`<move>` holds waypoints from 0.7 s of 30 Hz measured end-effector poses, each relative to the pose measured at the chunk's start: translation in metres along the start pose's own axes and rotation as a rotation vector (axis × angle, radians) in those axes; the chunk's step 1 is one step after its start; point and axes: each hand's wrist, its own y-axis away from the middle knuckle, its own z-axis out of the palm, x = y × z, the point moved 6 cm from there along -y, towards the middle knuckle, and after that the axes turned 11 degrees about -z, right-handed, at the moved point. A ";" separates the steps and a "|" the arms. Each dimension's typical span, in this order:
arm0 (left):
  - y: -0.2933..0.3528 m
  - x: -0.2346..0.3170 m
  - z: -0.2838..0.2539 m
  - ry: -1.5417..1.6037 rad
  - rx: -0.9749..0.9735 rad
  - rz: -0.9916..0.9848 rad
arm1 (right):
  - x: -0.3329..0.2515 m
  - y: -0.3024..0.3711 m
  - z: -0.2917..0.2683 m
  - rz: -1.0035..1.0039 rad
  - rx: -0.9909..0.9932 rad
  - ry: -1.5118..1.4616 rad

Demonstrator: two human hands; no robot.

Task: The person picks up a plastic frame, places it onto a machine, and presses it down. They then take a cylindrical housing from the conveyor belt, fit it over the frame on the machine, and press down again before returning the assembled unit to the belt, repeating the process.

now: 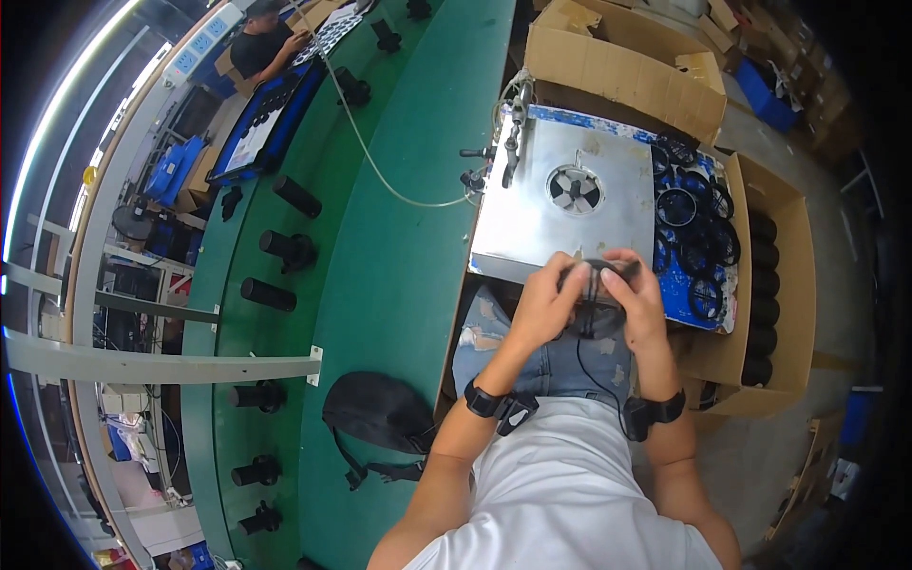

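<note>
The left hand (pixel 551 296) and right hand (pixel 641 302) grip a black part (pixel 596 285), fingers closed, apparently mid-work; heaped black rings (pixel 696 253) seemingly remain.

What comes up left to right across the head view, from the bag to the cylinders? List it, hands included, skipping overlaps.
Bag → left hand → right hand → rings → cylinders.
</note>
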 end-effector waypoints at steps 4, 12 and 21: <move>-0.007 -0.027 -0.007 0.393 0.200 -0.175 | 0.015 0.009 0.020 0.018 0.013 -0.004; -0.006 -0.045 0.001 0.635 0.117 -0.263 | 0.028 -0.004 0.008 0.073 -0.034 -0.039; -0.059 -0.045 -0.014 -0.013 0.276 -0.178 | 0.046 -0.061 -0.008 -0.261 0.033 0.331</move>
